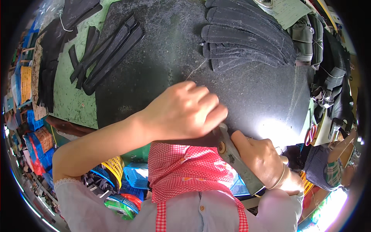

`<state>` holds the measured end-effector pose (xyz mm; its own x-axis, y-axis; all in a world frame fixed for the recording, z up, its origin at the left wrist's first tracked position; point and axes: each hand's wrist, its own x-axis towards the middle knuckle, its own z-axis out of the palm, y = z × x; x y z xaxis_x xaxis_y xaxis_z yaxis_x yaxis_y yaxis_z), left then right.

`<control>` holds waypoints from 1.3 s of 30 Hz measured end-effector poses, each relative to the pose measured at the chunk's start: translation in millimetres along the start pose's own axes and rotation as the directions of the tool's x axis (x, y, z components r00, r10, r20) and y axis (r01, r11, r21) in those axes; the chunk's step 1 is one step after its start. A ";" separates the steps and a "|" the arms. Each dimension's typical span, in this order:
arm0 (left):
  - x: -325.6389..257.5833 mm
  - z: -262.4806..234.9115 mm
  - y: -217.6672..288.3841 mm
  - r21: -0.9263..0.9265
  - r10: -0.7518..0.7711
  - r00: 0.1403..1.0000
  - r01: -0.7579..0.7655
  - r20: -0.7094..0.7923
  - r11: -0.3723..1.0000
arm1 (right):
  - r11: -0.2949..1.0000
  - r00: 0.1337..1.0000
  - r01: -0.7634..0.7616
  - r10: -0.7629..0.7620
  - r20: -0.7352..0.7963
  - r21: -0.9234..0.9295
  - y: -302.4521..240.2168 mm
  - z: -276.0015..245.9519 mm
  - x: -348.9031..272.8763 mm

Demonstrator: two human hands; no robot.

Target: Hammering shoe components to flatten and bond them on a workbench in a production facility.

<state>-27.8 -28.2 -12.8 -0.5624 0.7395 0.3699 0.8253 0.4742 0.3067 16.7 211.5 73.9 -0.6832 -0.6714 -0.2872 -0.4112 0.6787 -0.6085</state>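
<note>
My left hand (pixel 187 112) is closed in a fist above the near edge of the dark work mat (pixel 166 73); its fingers hide whatever they grip. A dark flat piece (pixel 201 140) shows just below that hand. My right hand (pixel 259 157) is curled at the same edge, its fingers mostly hidden. Close along it slants a flat grey metal tool (pixel 241 166) with a round brass-coloured fitting. Whether the right hand grips this tool is hard to see. A pale rounded end (pixel 284 159) sticks out beyond the knuckles.
Curved dark pieces (pixel 243 42) lie stacked at the far right, with rolled bundles (pixel 303 38) beside them. Long dark strips (pixel 110 54) lie at the far left. Red-handled scissors (pixel 310 135) hang at the right edge. Blue and yellow baskets (pixel 136 176) stand below. Another person (pixel 328 166) is at right.
</note>
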 end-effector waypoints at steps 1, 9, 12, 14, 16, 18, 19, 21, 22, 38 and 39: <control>3.4 2.3 -0.3 0.088 -0.044 0.999 0.046 -0.016 0.995 | 1.000 1.000 0.000 0.000 -0.004 -0.001 -0.1 -0.2 0.5; -11.6 -11.0 -16.3 -0.335 -0.067 0.998 0.057 -0.018 0.940 | 0.990 0.999 0.018 -0.022 0.027 0.138 15.7 -2.9 -1.1; -16.2 -11.8 -14.2 -0.247 -0.026 0.997 0.009 -0.066 0.969 | 0.991 0.997 -0.048 0.055 -0.057 0.127 14.1 -15.3 -5.8; -19.0 -9.0 -11.5 -0.102 0.071 0.988 -0.086 -0.137 0.991 | 0.977 0.983 -0.125 0.146 -0.114 0.173 7.5 -19.0 -10.6; -21.8 -7.2 -8.5 -0.093 0.063 0.986 -0.078 -0.156 0.993 | 0.989 0.999 -0.012 0.020 -0.050 0.144 18.4 -1.9 -3.9; -22.8 -7.6 -8.5 -0.052 0.071 0.988 -0.079 -0.139 0.996 | 0.992 0.996 0.071 -0.066 -0.053 0.100 20.2 -7.0 7.4; -24.1 -8.4 -4.5 -0.060 0.057 0.989 -0.066 -0.140 0.996 | 0.995 0.997 0.057 -0.052 -0.059 0.081 15.5 -12.8 8.6; -25.1 -12.4 -5.1 -0.103 0.012 0.993 -0.024 -0.117 0.994 | 0.999 0.999 0.025 -0.024 -0.021 0.030 14.1 -7.1 4.6; -20.1 -18.3 -7.6 -0.195 -0.087 0.995 0.078 -0.038 0.978 | 0.997 0.997 0.071 -0.071 0.011 0.016 14.1 -5.3 4.9; -42.9 -26.5 -10.2 -0.062 -0.087 0.991 0.081 -0.099 0.995 | 0.996 0.996 0.086 -0.086 -0.015 0.002 4.8 -8.4 34.5; -40.4 -28.7 -11.8 -0.147 -0.172 0.981 0.158 -0.092 0.976 | 0.995 0.995 0.100 -0.100 0.021 0.032 4.3 -3.8 35.5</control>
<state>-16.3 -77.3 -6.2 -0.6986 0.5994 0.3907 0.7095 0.5098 0.4866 -11.6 191.8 63.9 -0.6260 -0.7420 -0.2398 -0.4579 0.5987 -0.6572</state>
